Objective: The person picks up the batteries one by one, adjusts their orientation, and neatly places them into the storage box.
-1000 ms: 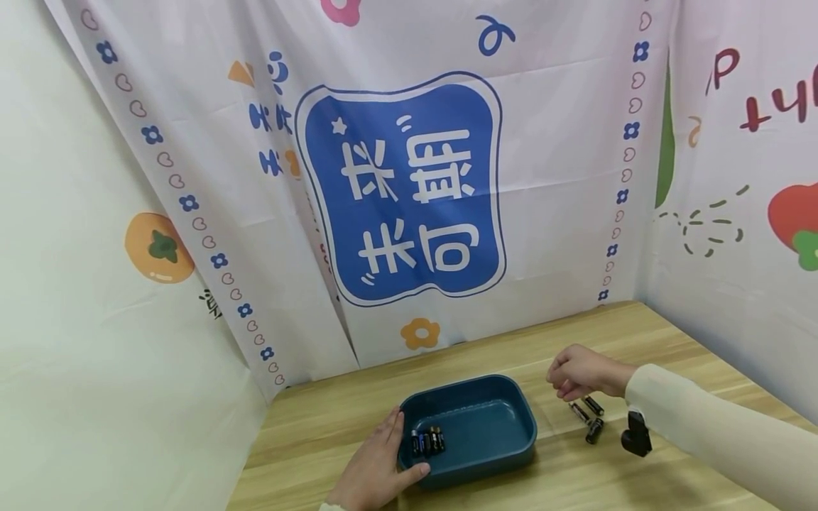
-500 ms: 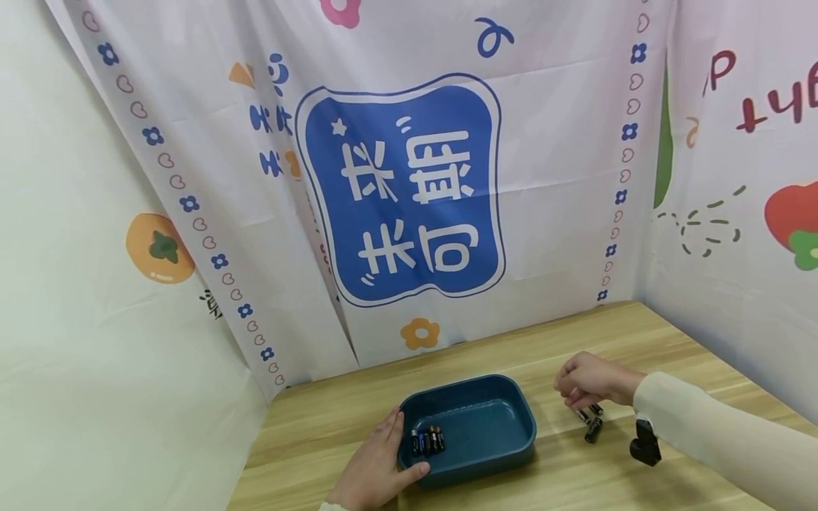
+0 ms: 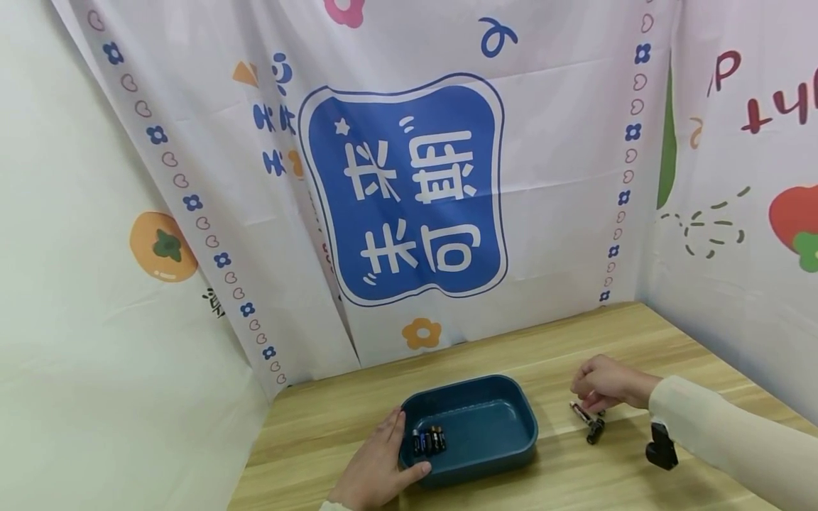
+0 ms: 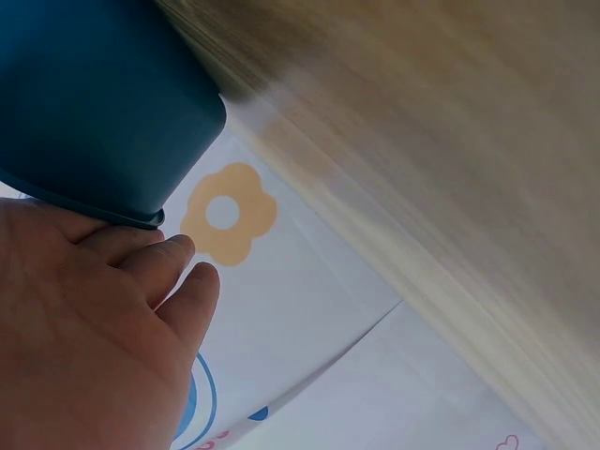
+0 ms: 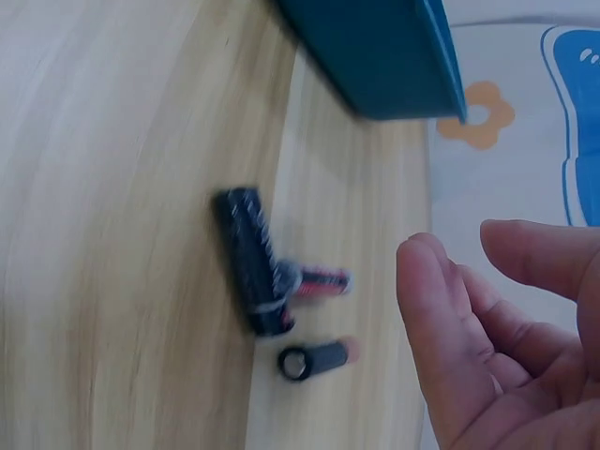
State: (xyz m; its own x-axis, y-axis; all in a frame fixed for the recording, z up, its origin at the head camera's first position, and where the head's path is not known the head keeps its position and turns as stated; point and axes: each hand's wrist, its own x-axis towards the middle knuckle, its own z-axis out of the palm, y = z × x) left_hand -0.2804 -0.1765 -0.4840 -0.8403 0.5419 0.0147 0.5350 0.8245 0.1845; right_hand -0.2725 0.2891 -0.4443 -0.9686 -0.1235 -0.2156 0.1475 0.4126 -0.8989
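My left hand (image 3: 377, 465) rests against the left end of a teal box (image 3: 486, 465), with its thumb over the front left corner. In the left wrist view its fingertips lie along the box rim (image 4: 112, 217). Several batteries (image 3: 428, 441) are lined up inside the box at its left end. My right hand (image 3: 607, 383) hovers over three loose batteries on the table, thumb and fingers apart and holding nothing. In the right wrist view these are a thick black battery (image 5: 251, 262), a reddish battery (image 5: 321, 280) touching it, and a dark battery (image 5: 317, 359) lying apart.
The wooden table (image 3: 319, 419) runs back to a printed cloth wall (image 3: 556, 234), with more cloth at left and right. A black wrist camera (image 3: 661, 447) hangs under the right sleeve (image 3: 722, 433).
My right hand has moved right, from beside the box to over the loose batteries, hiding most of one in the head view. The left hand and the box have stayed put.
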